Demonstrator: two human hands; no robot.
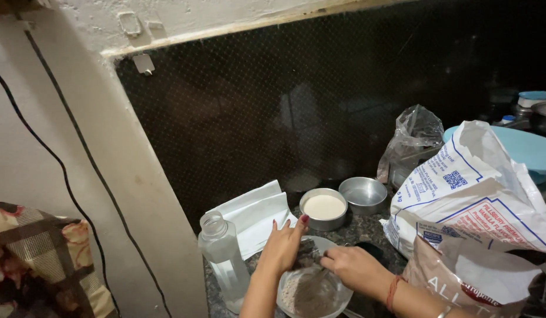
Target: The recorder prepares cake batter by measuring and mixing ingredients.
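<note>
My left hand (283,246) grips the far rim of a glass bowl (341,294) that holds a brownish powder mix. My right hand (355,266) is over the bowl, fingers closed on a small utensil (317,275) that dips into the powder; I cannot make out which kind of utensil it is. Just behind the bowl sits a small round steel tin (324,208) full of white flour, and an empty steel tin (363,194) stands to its right.
A clear glass bottle (224,259) stands at the left of the bowl on the dark granite counter (358,229). White folded paper (255,213) lies behind it. A big white flour sack (473,200), a brown bag (467,282), a clear plastic bag (411,141) and a blue lid (532,150) crowd the right.
</note>
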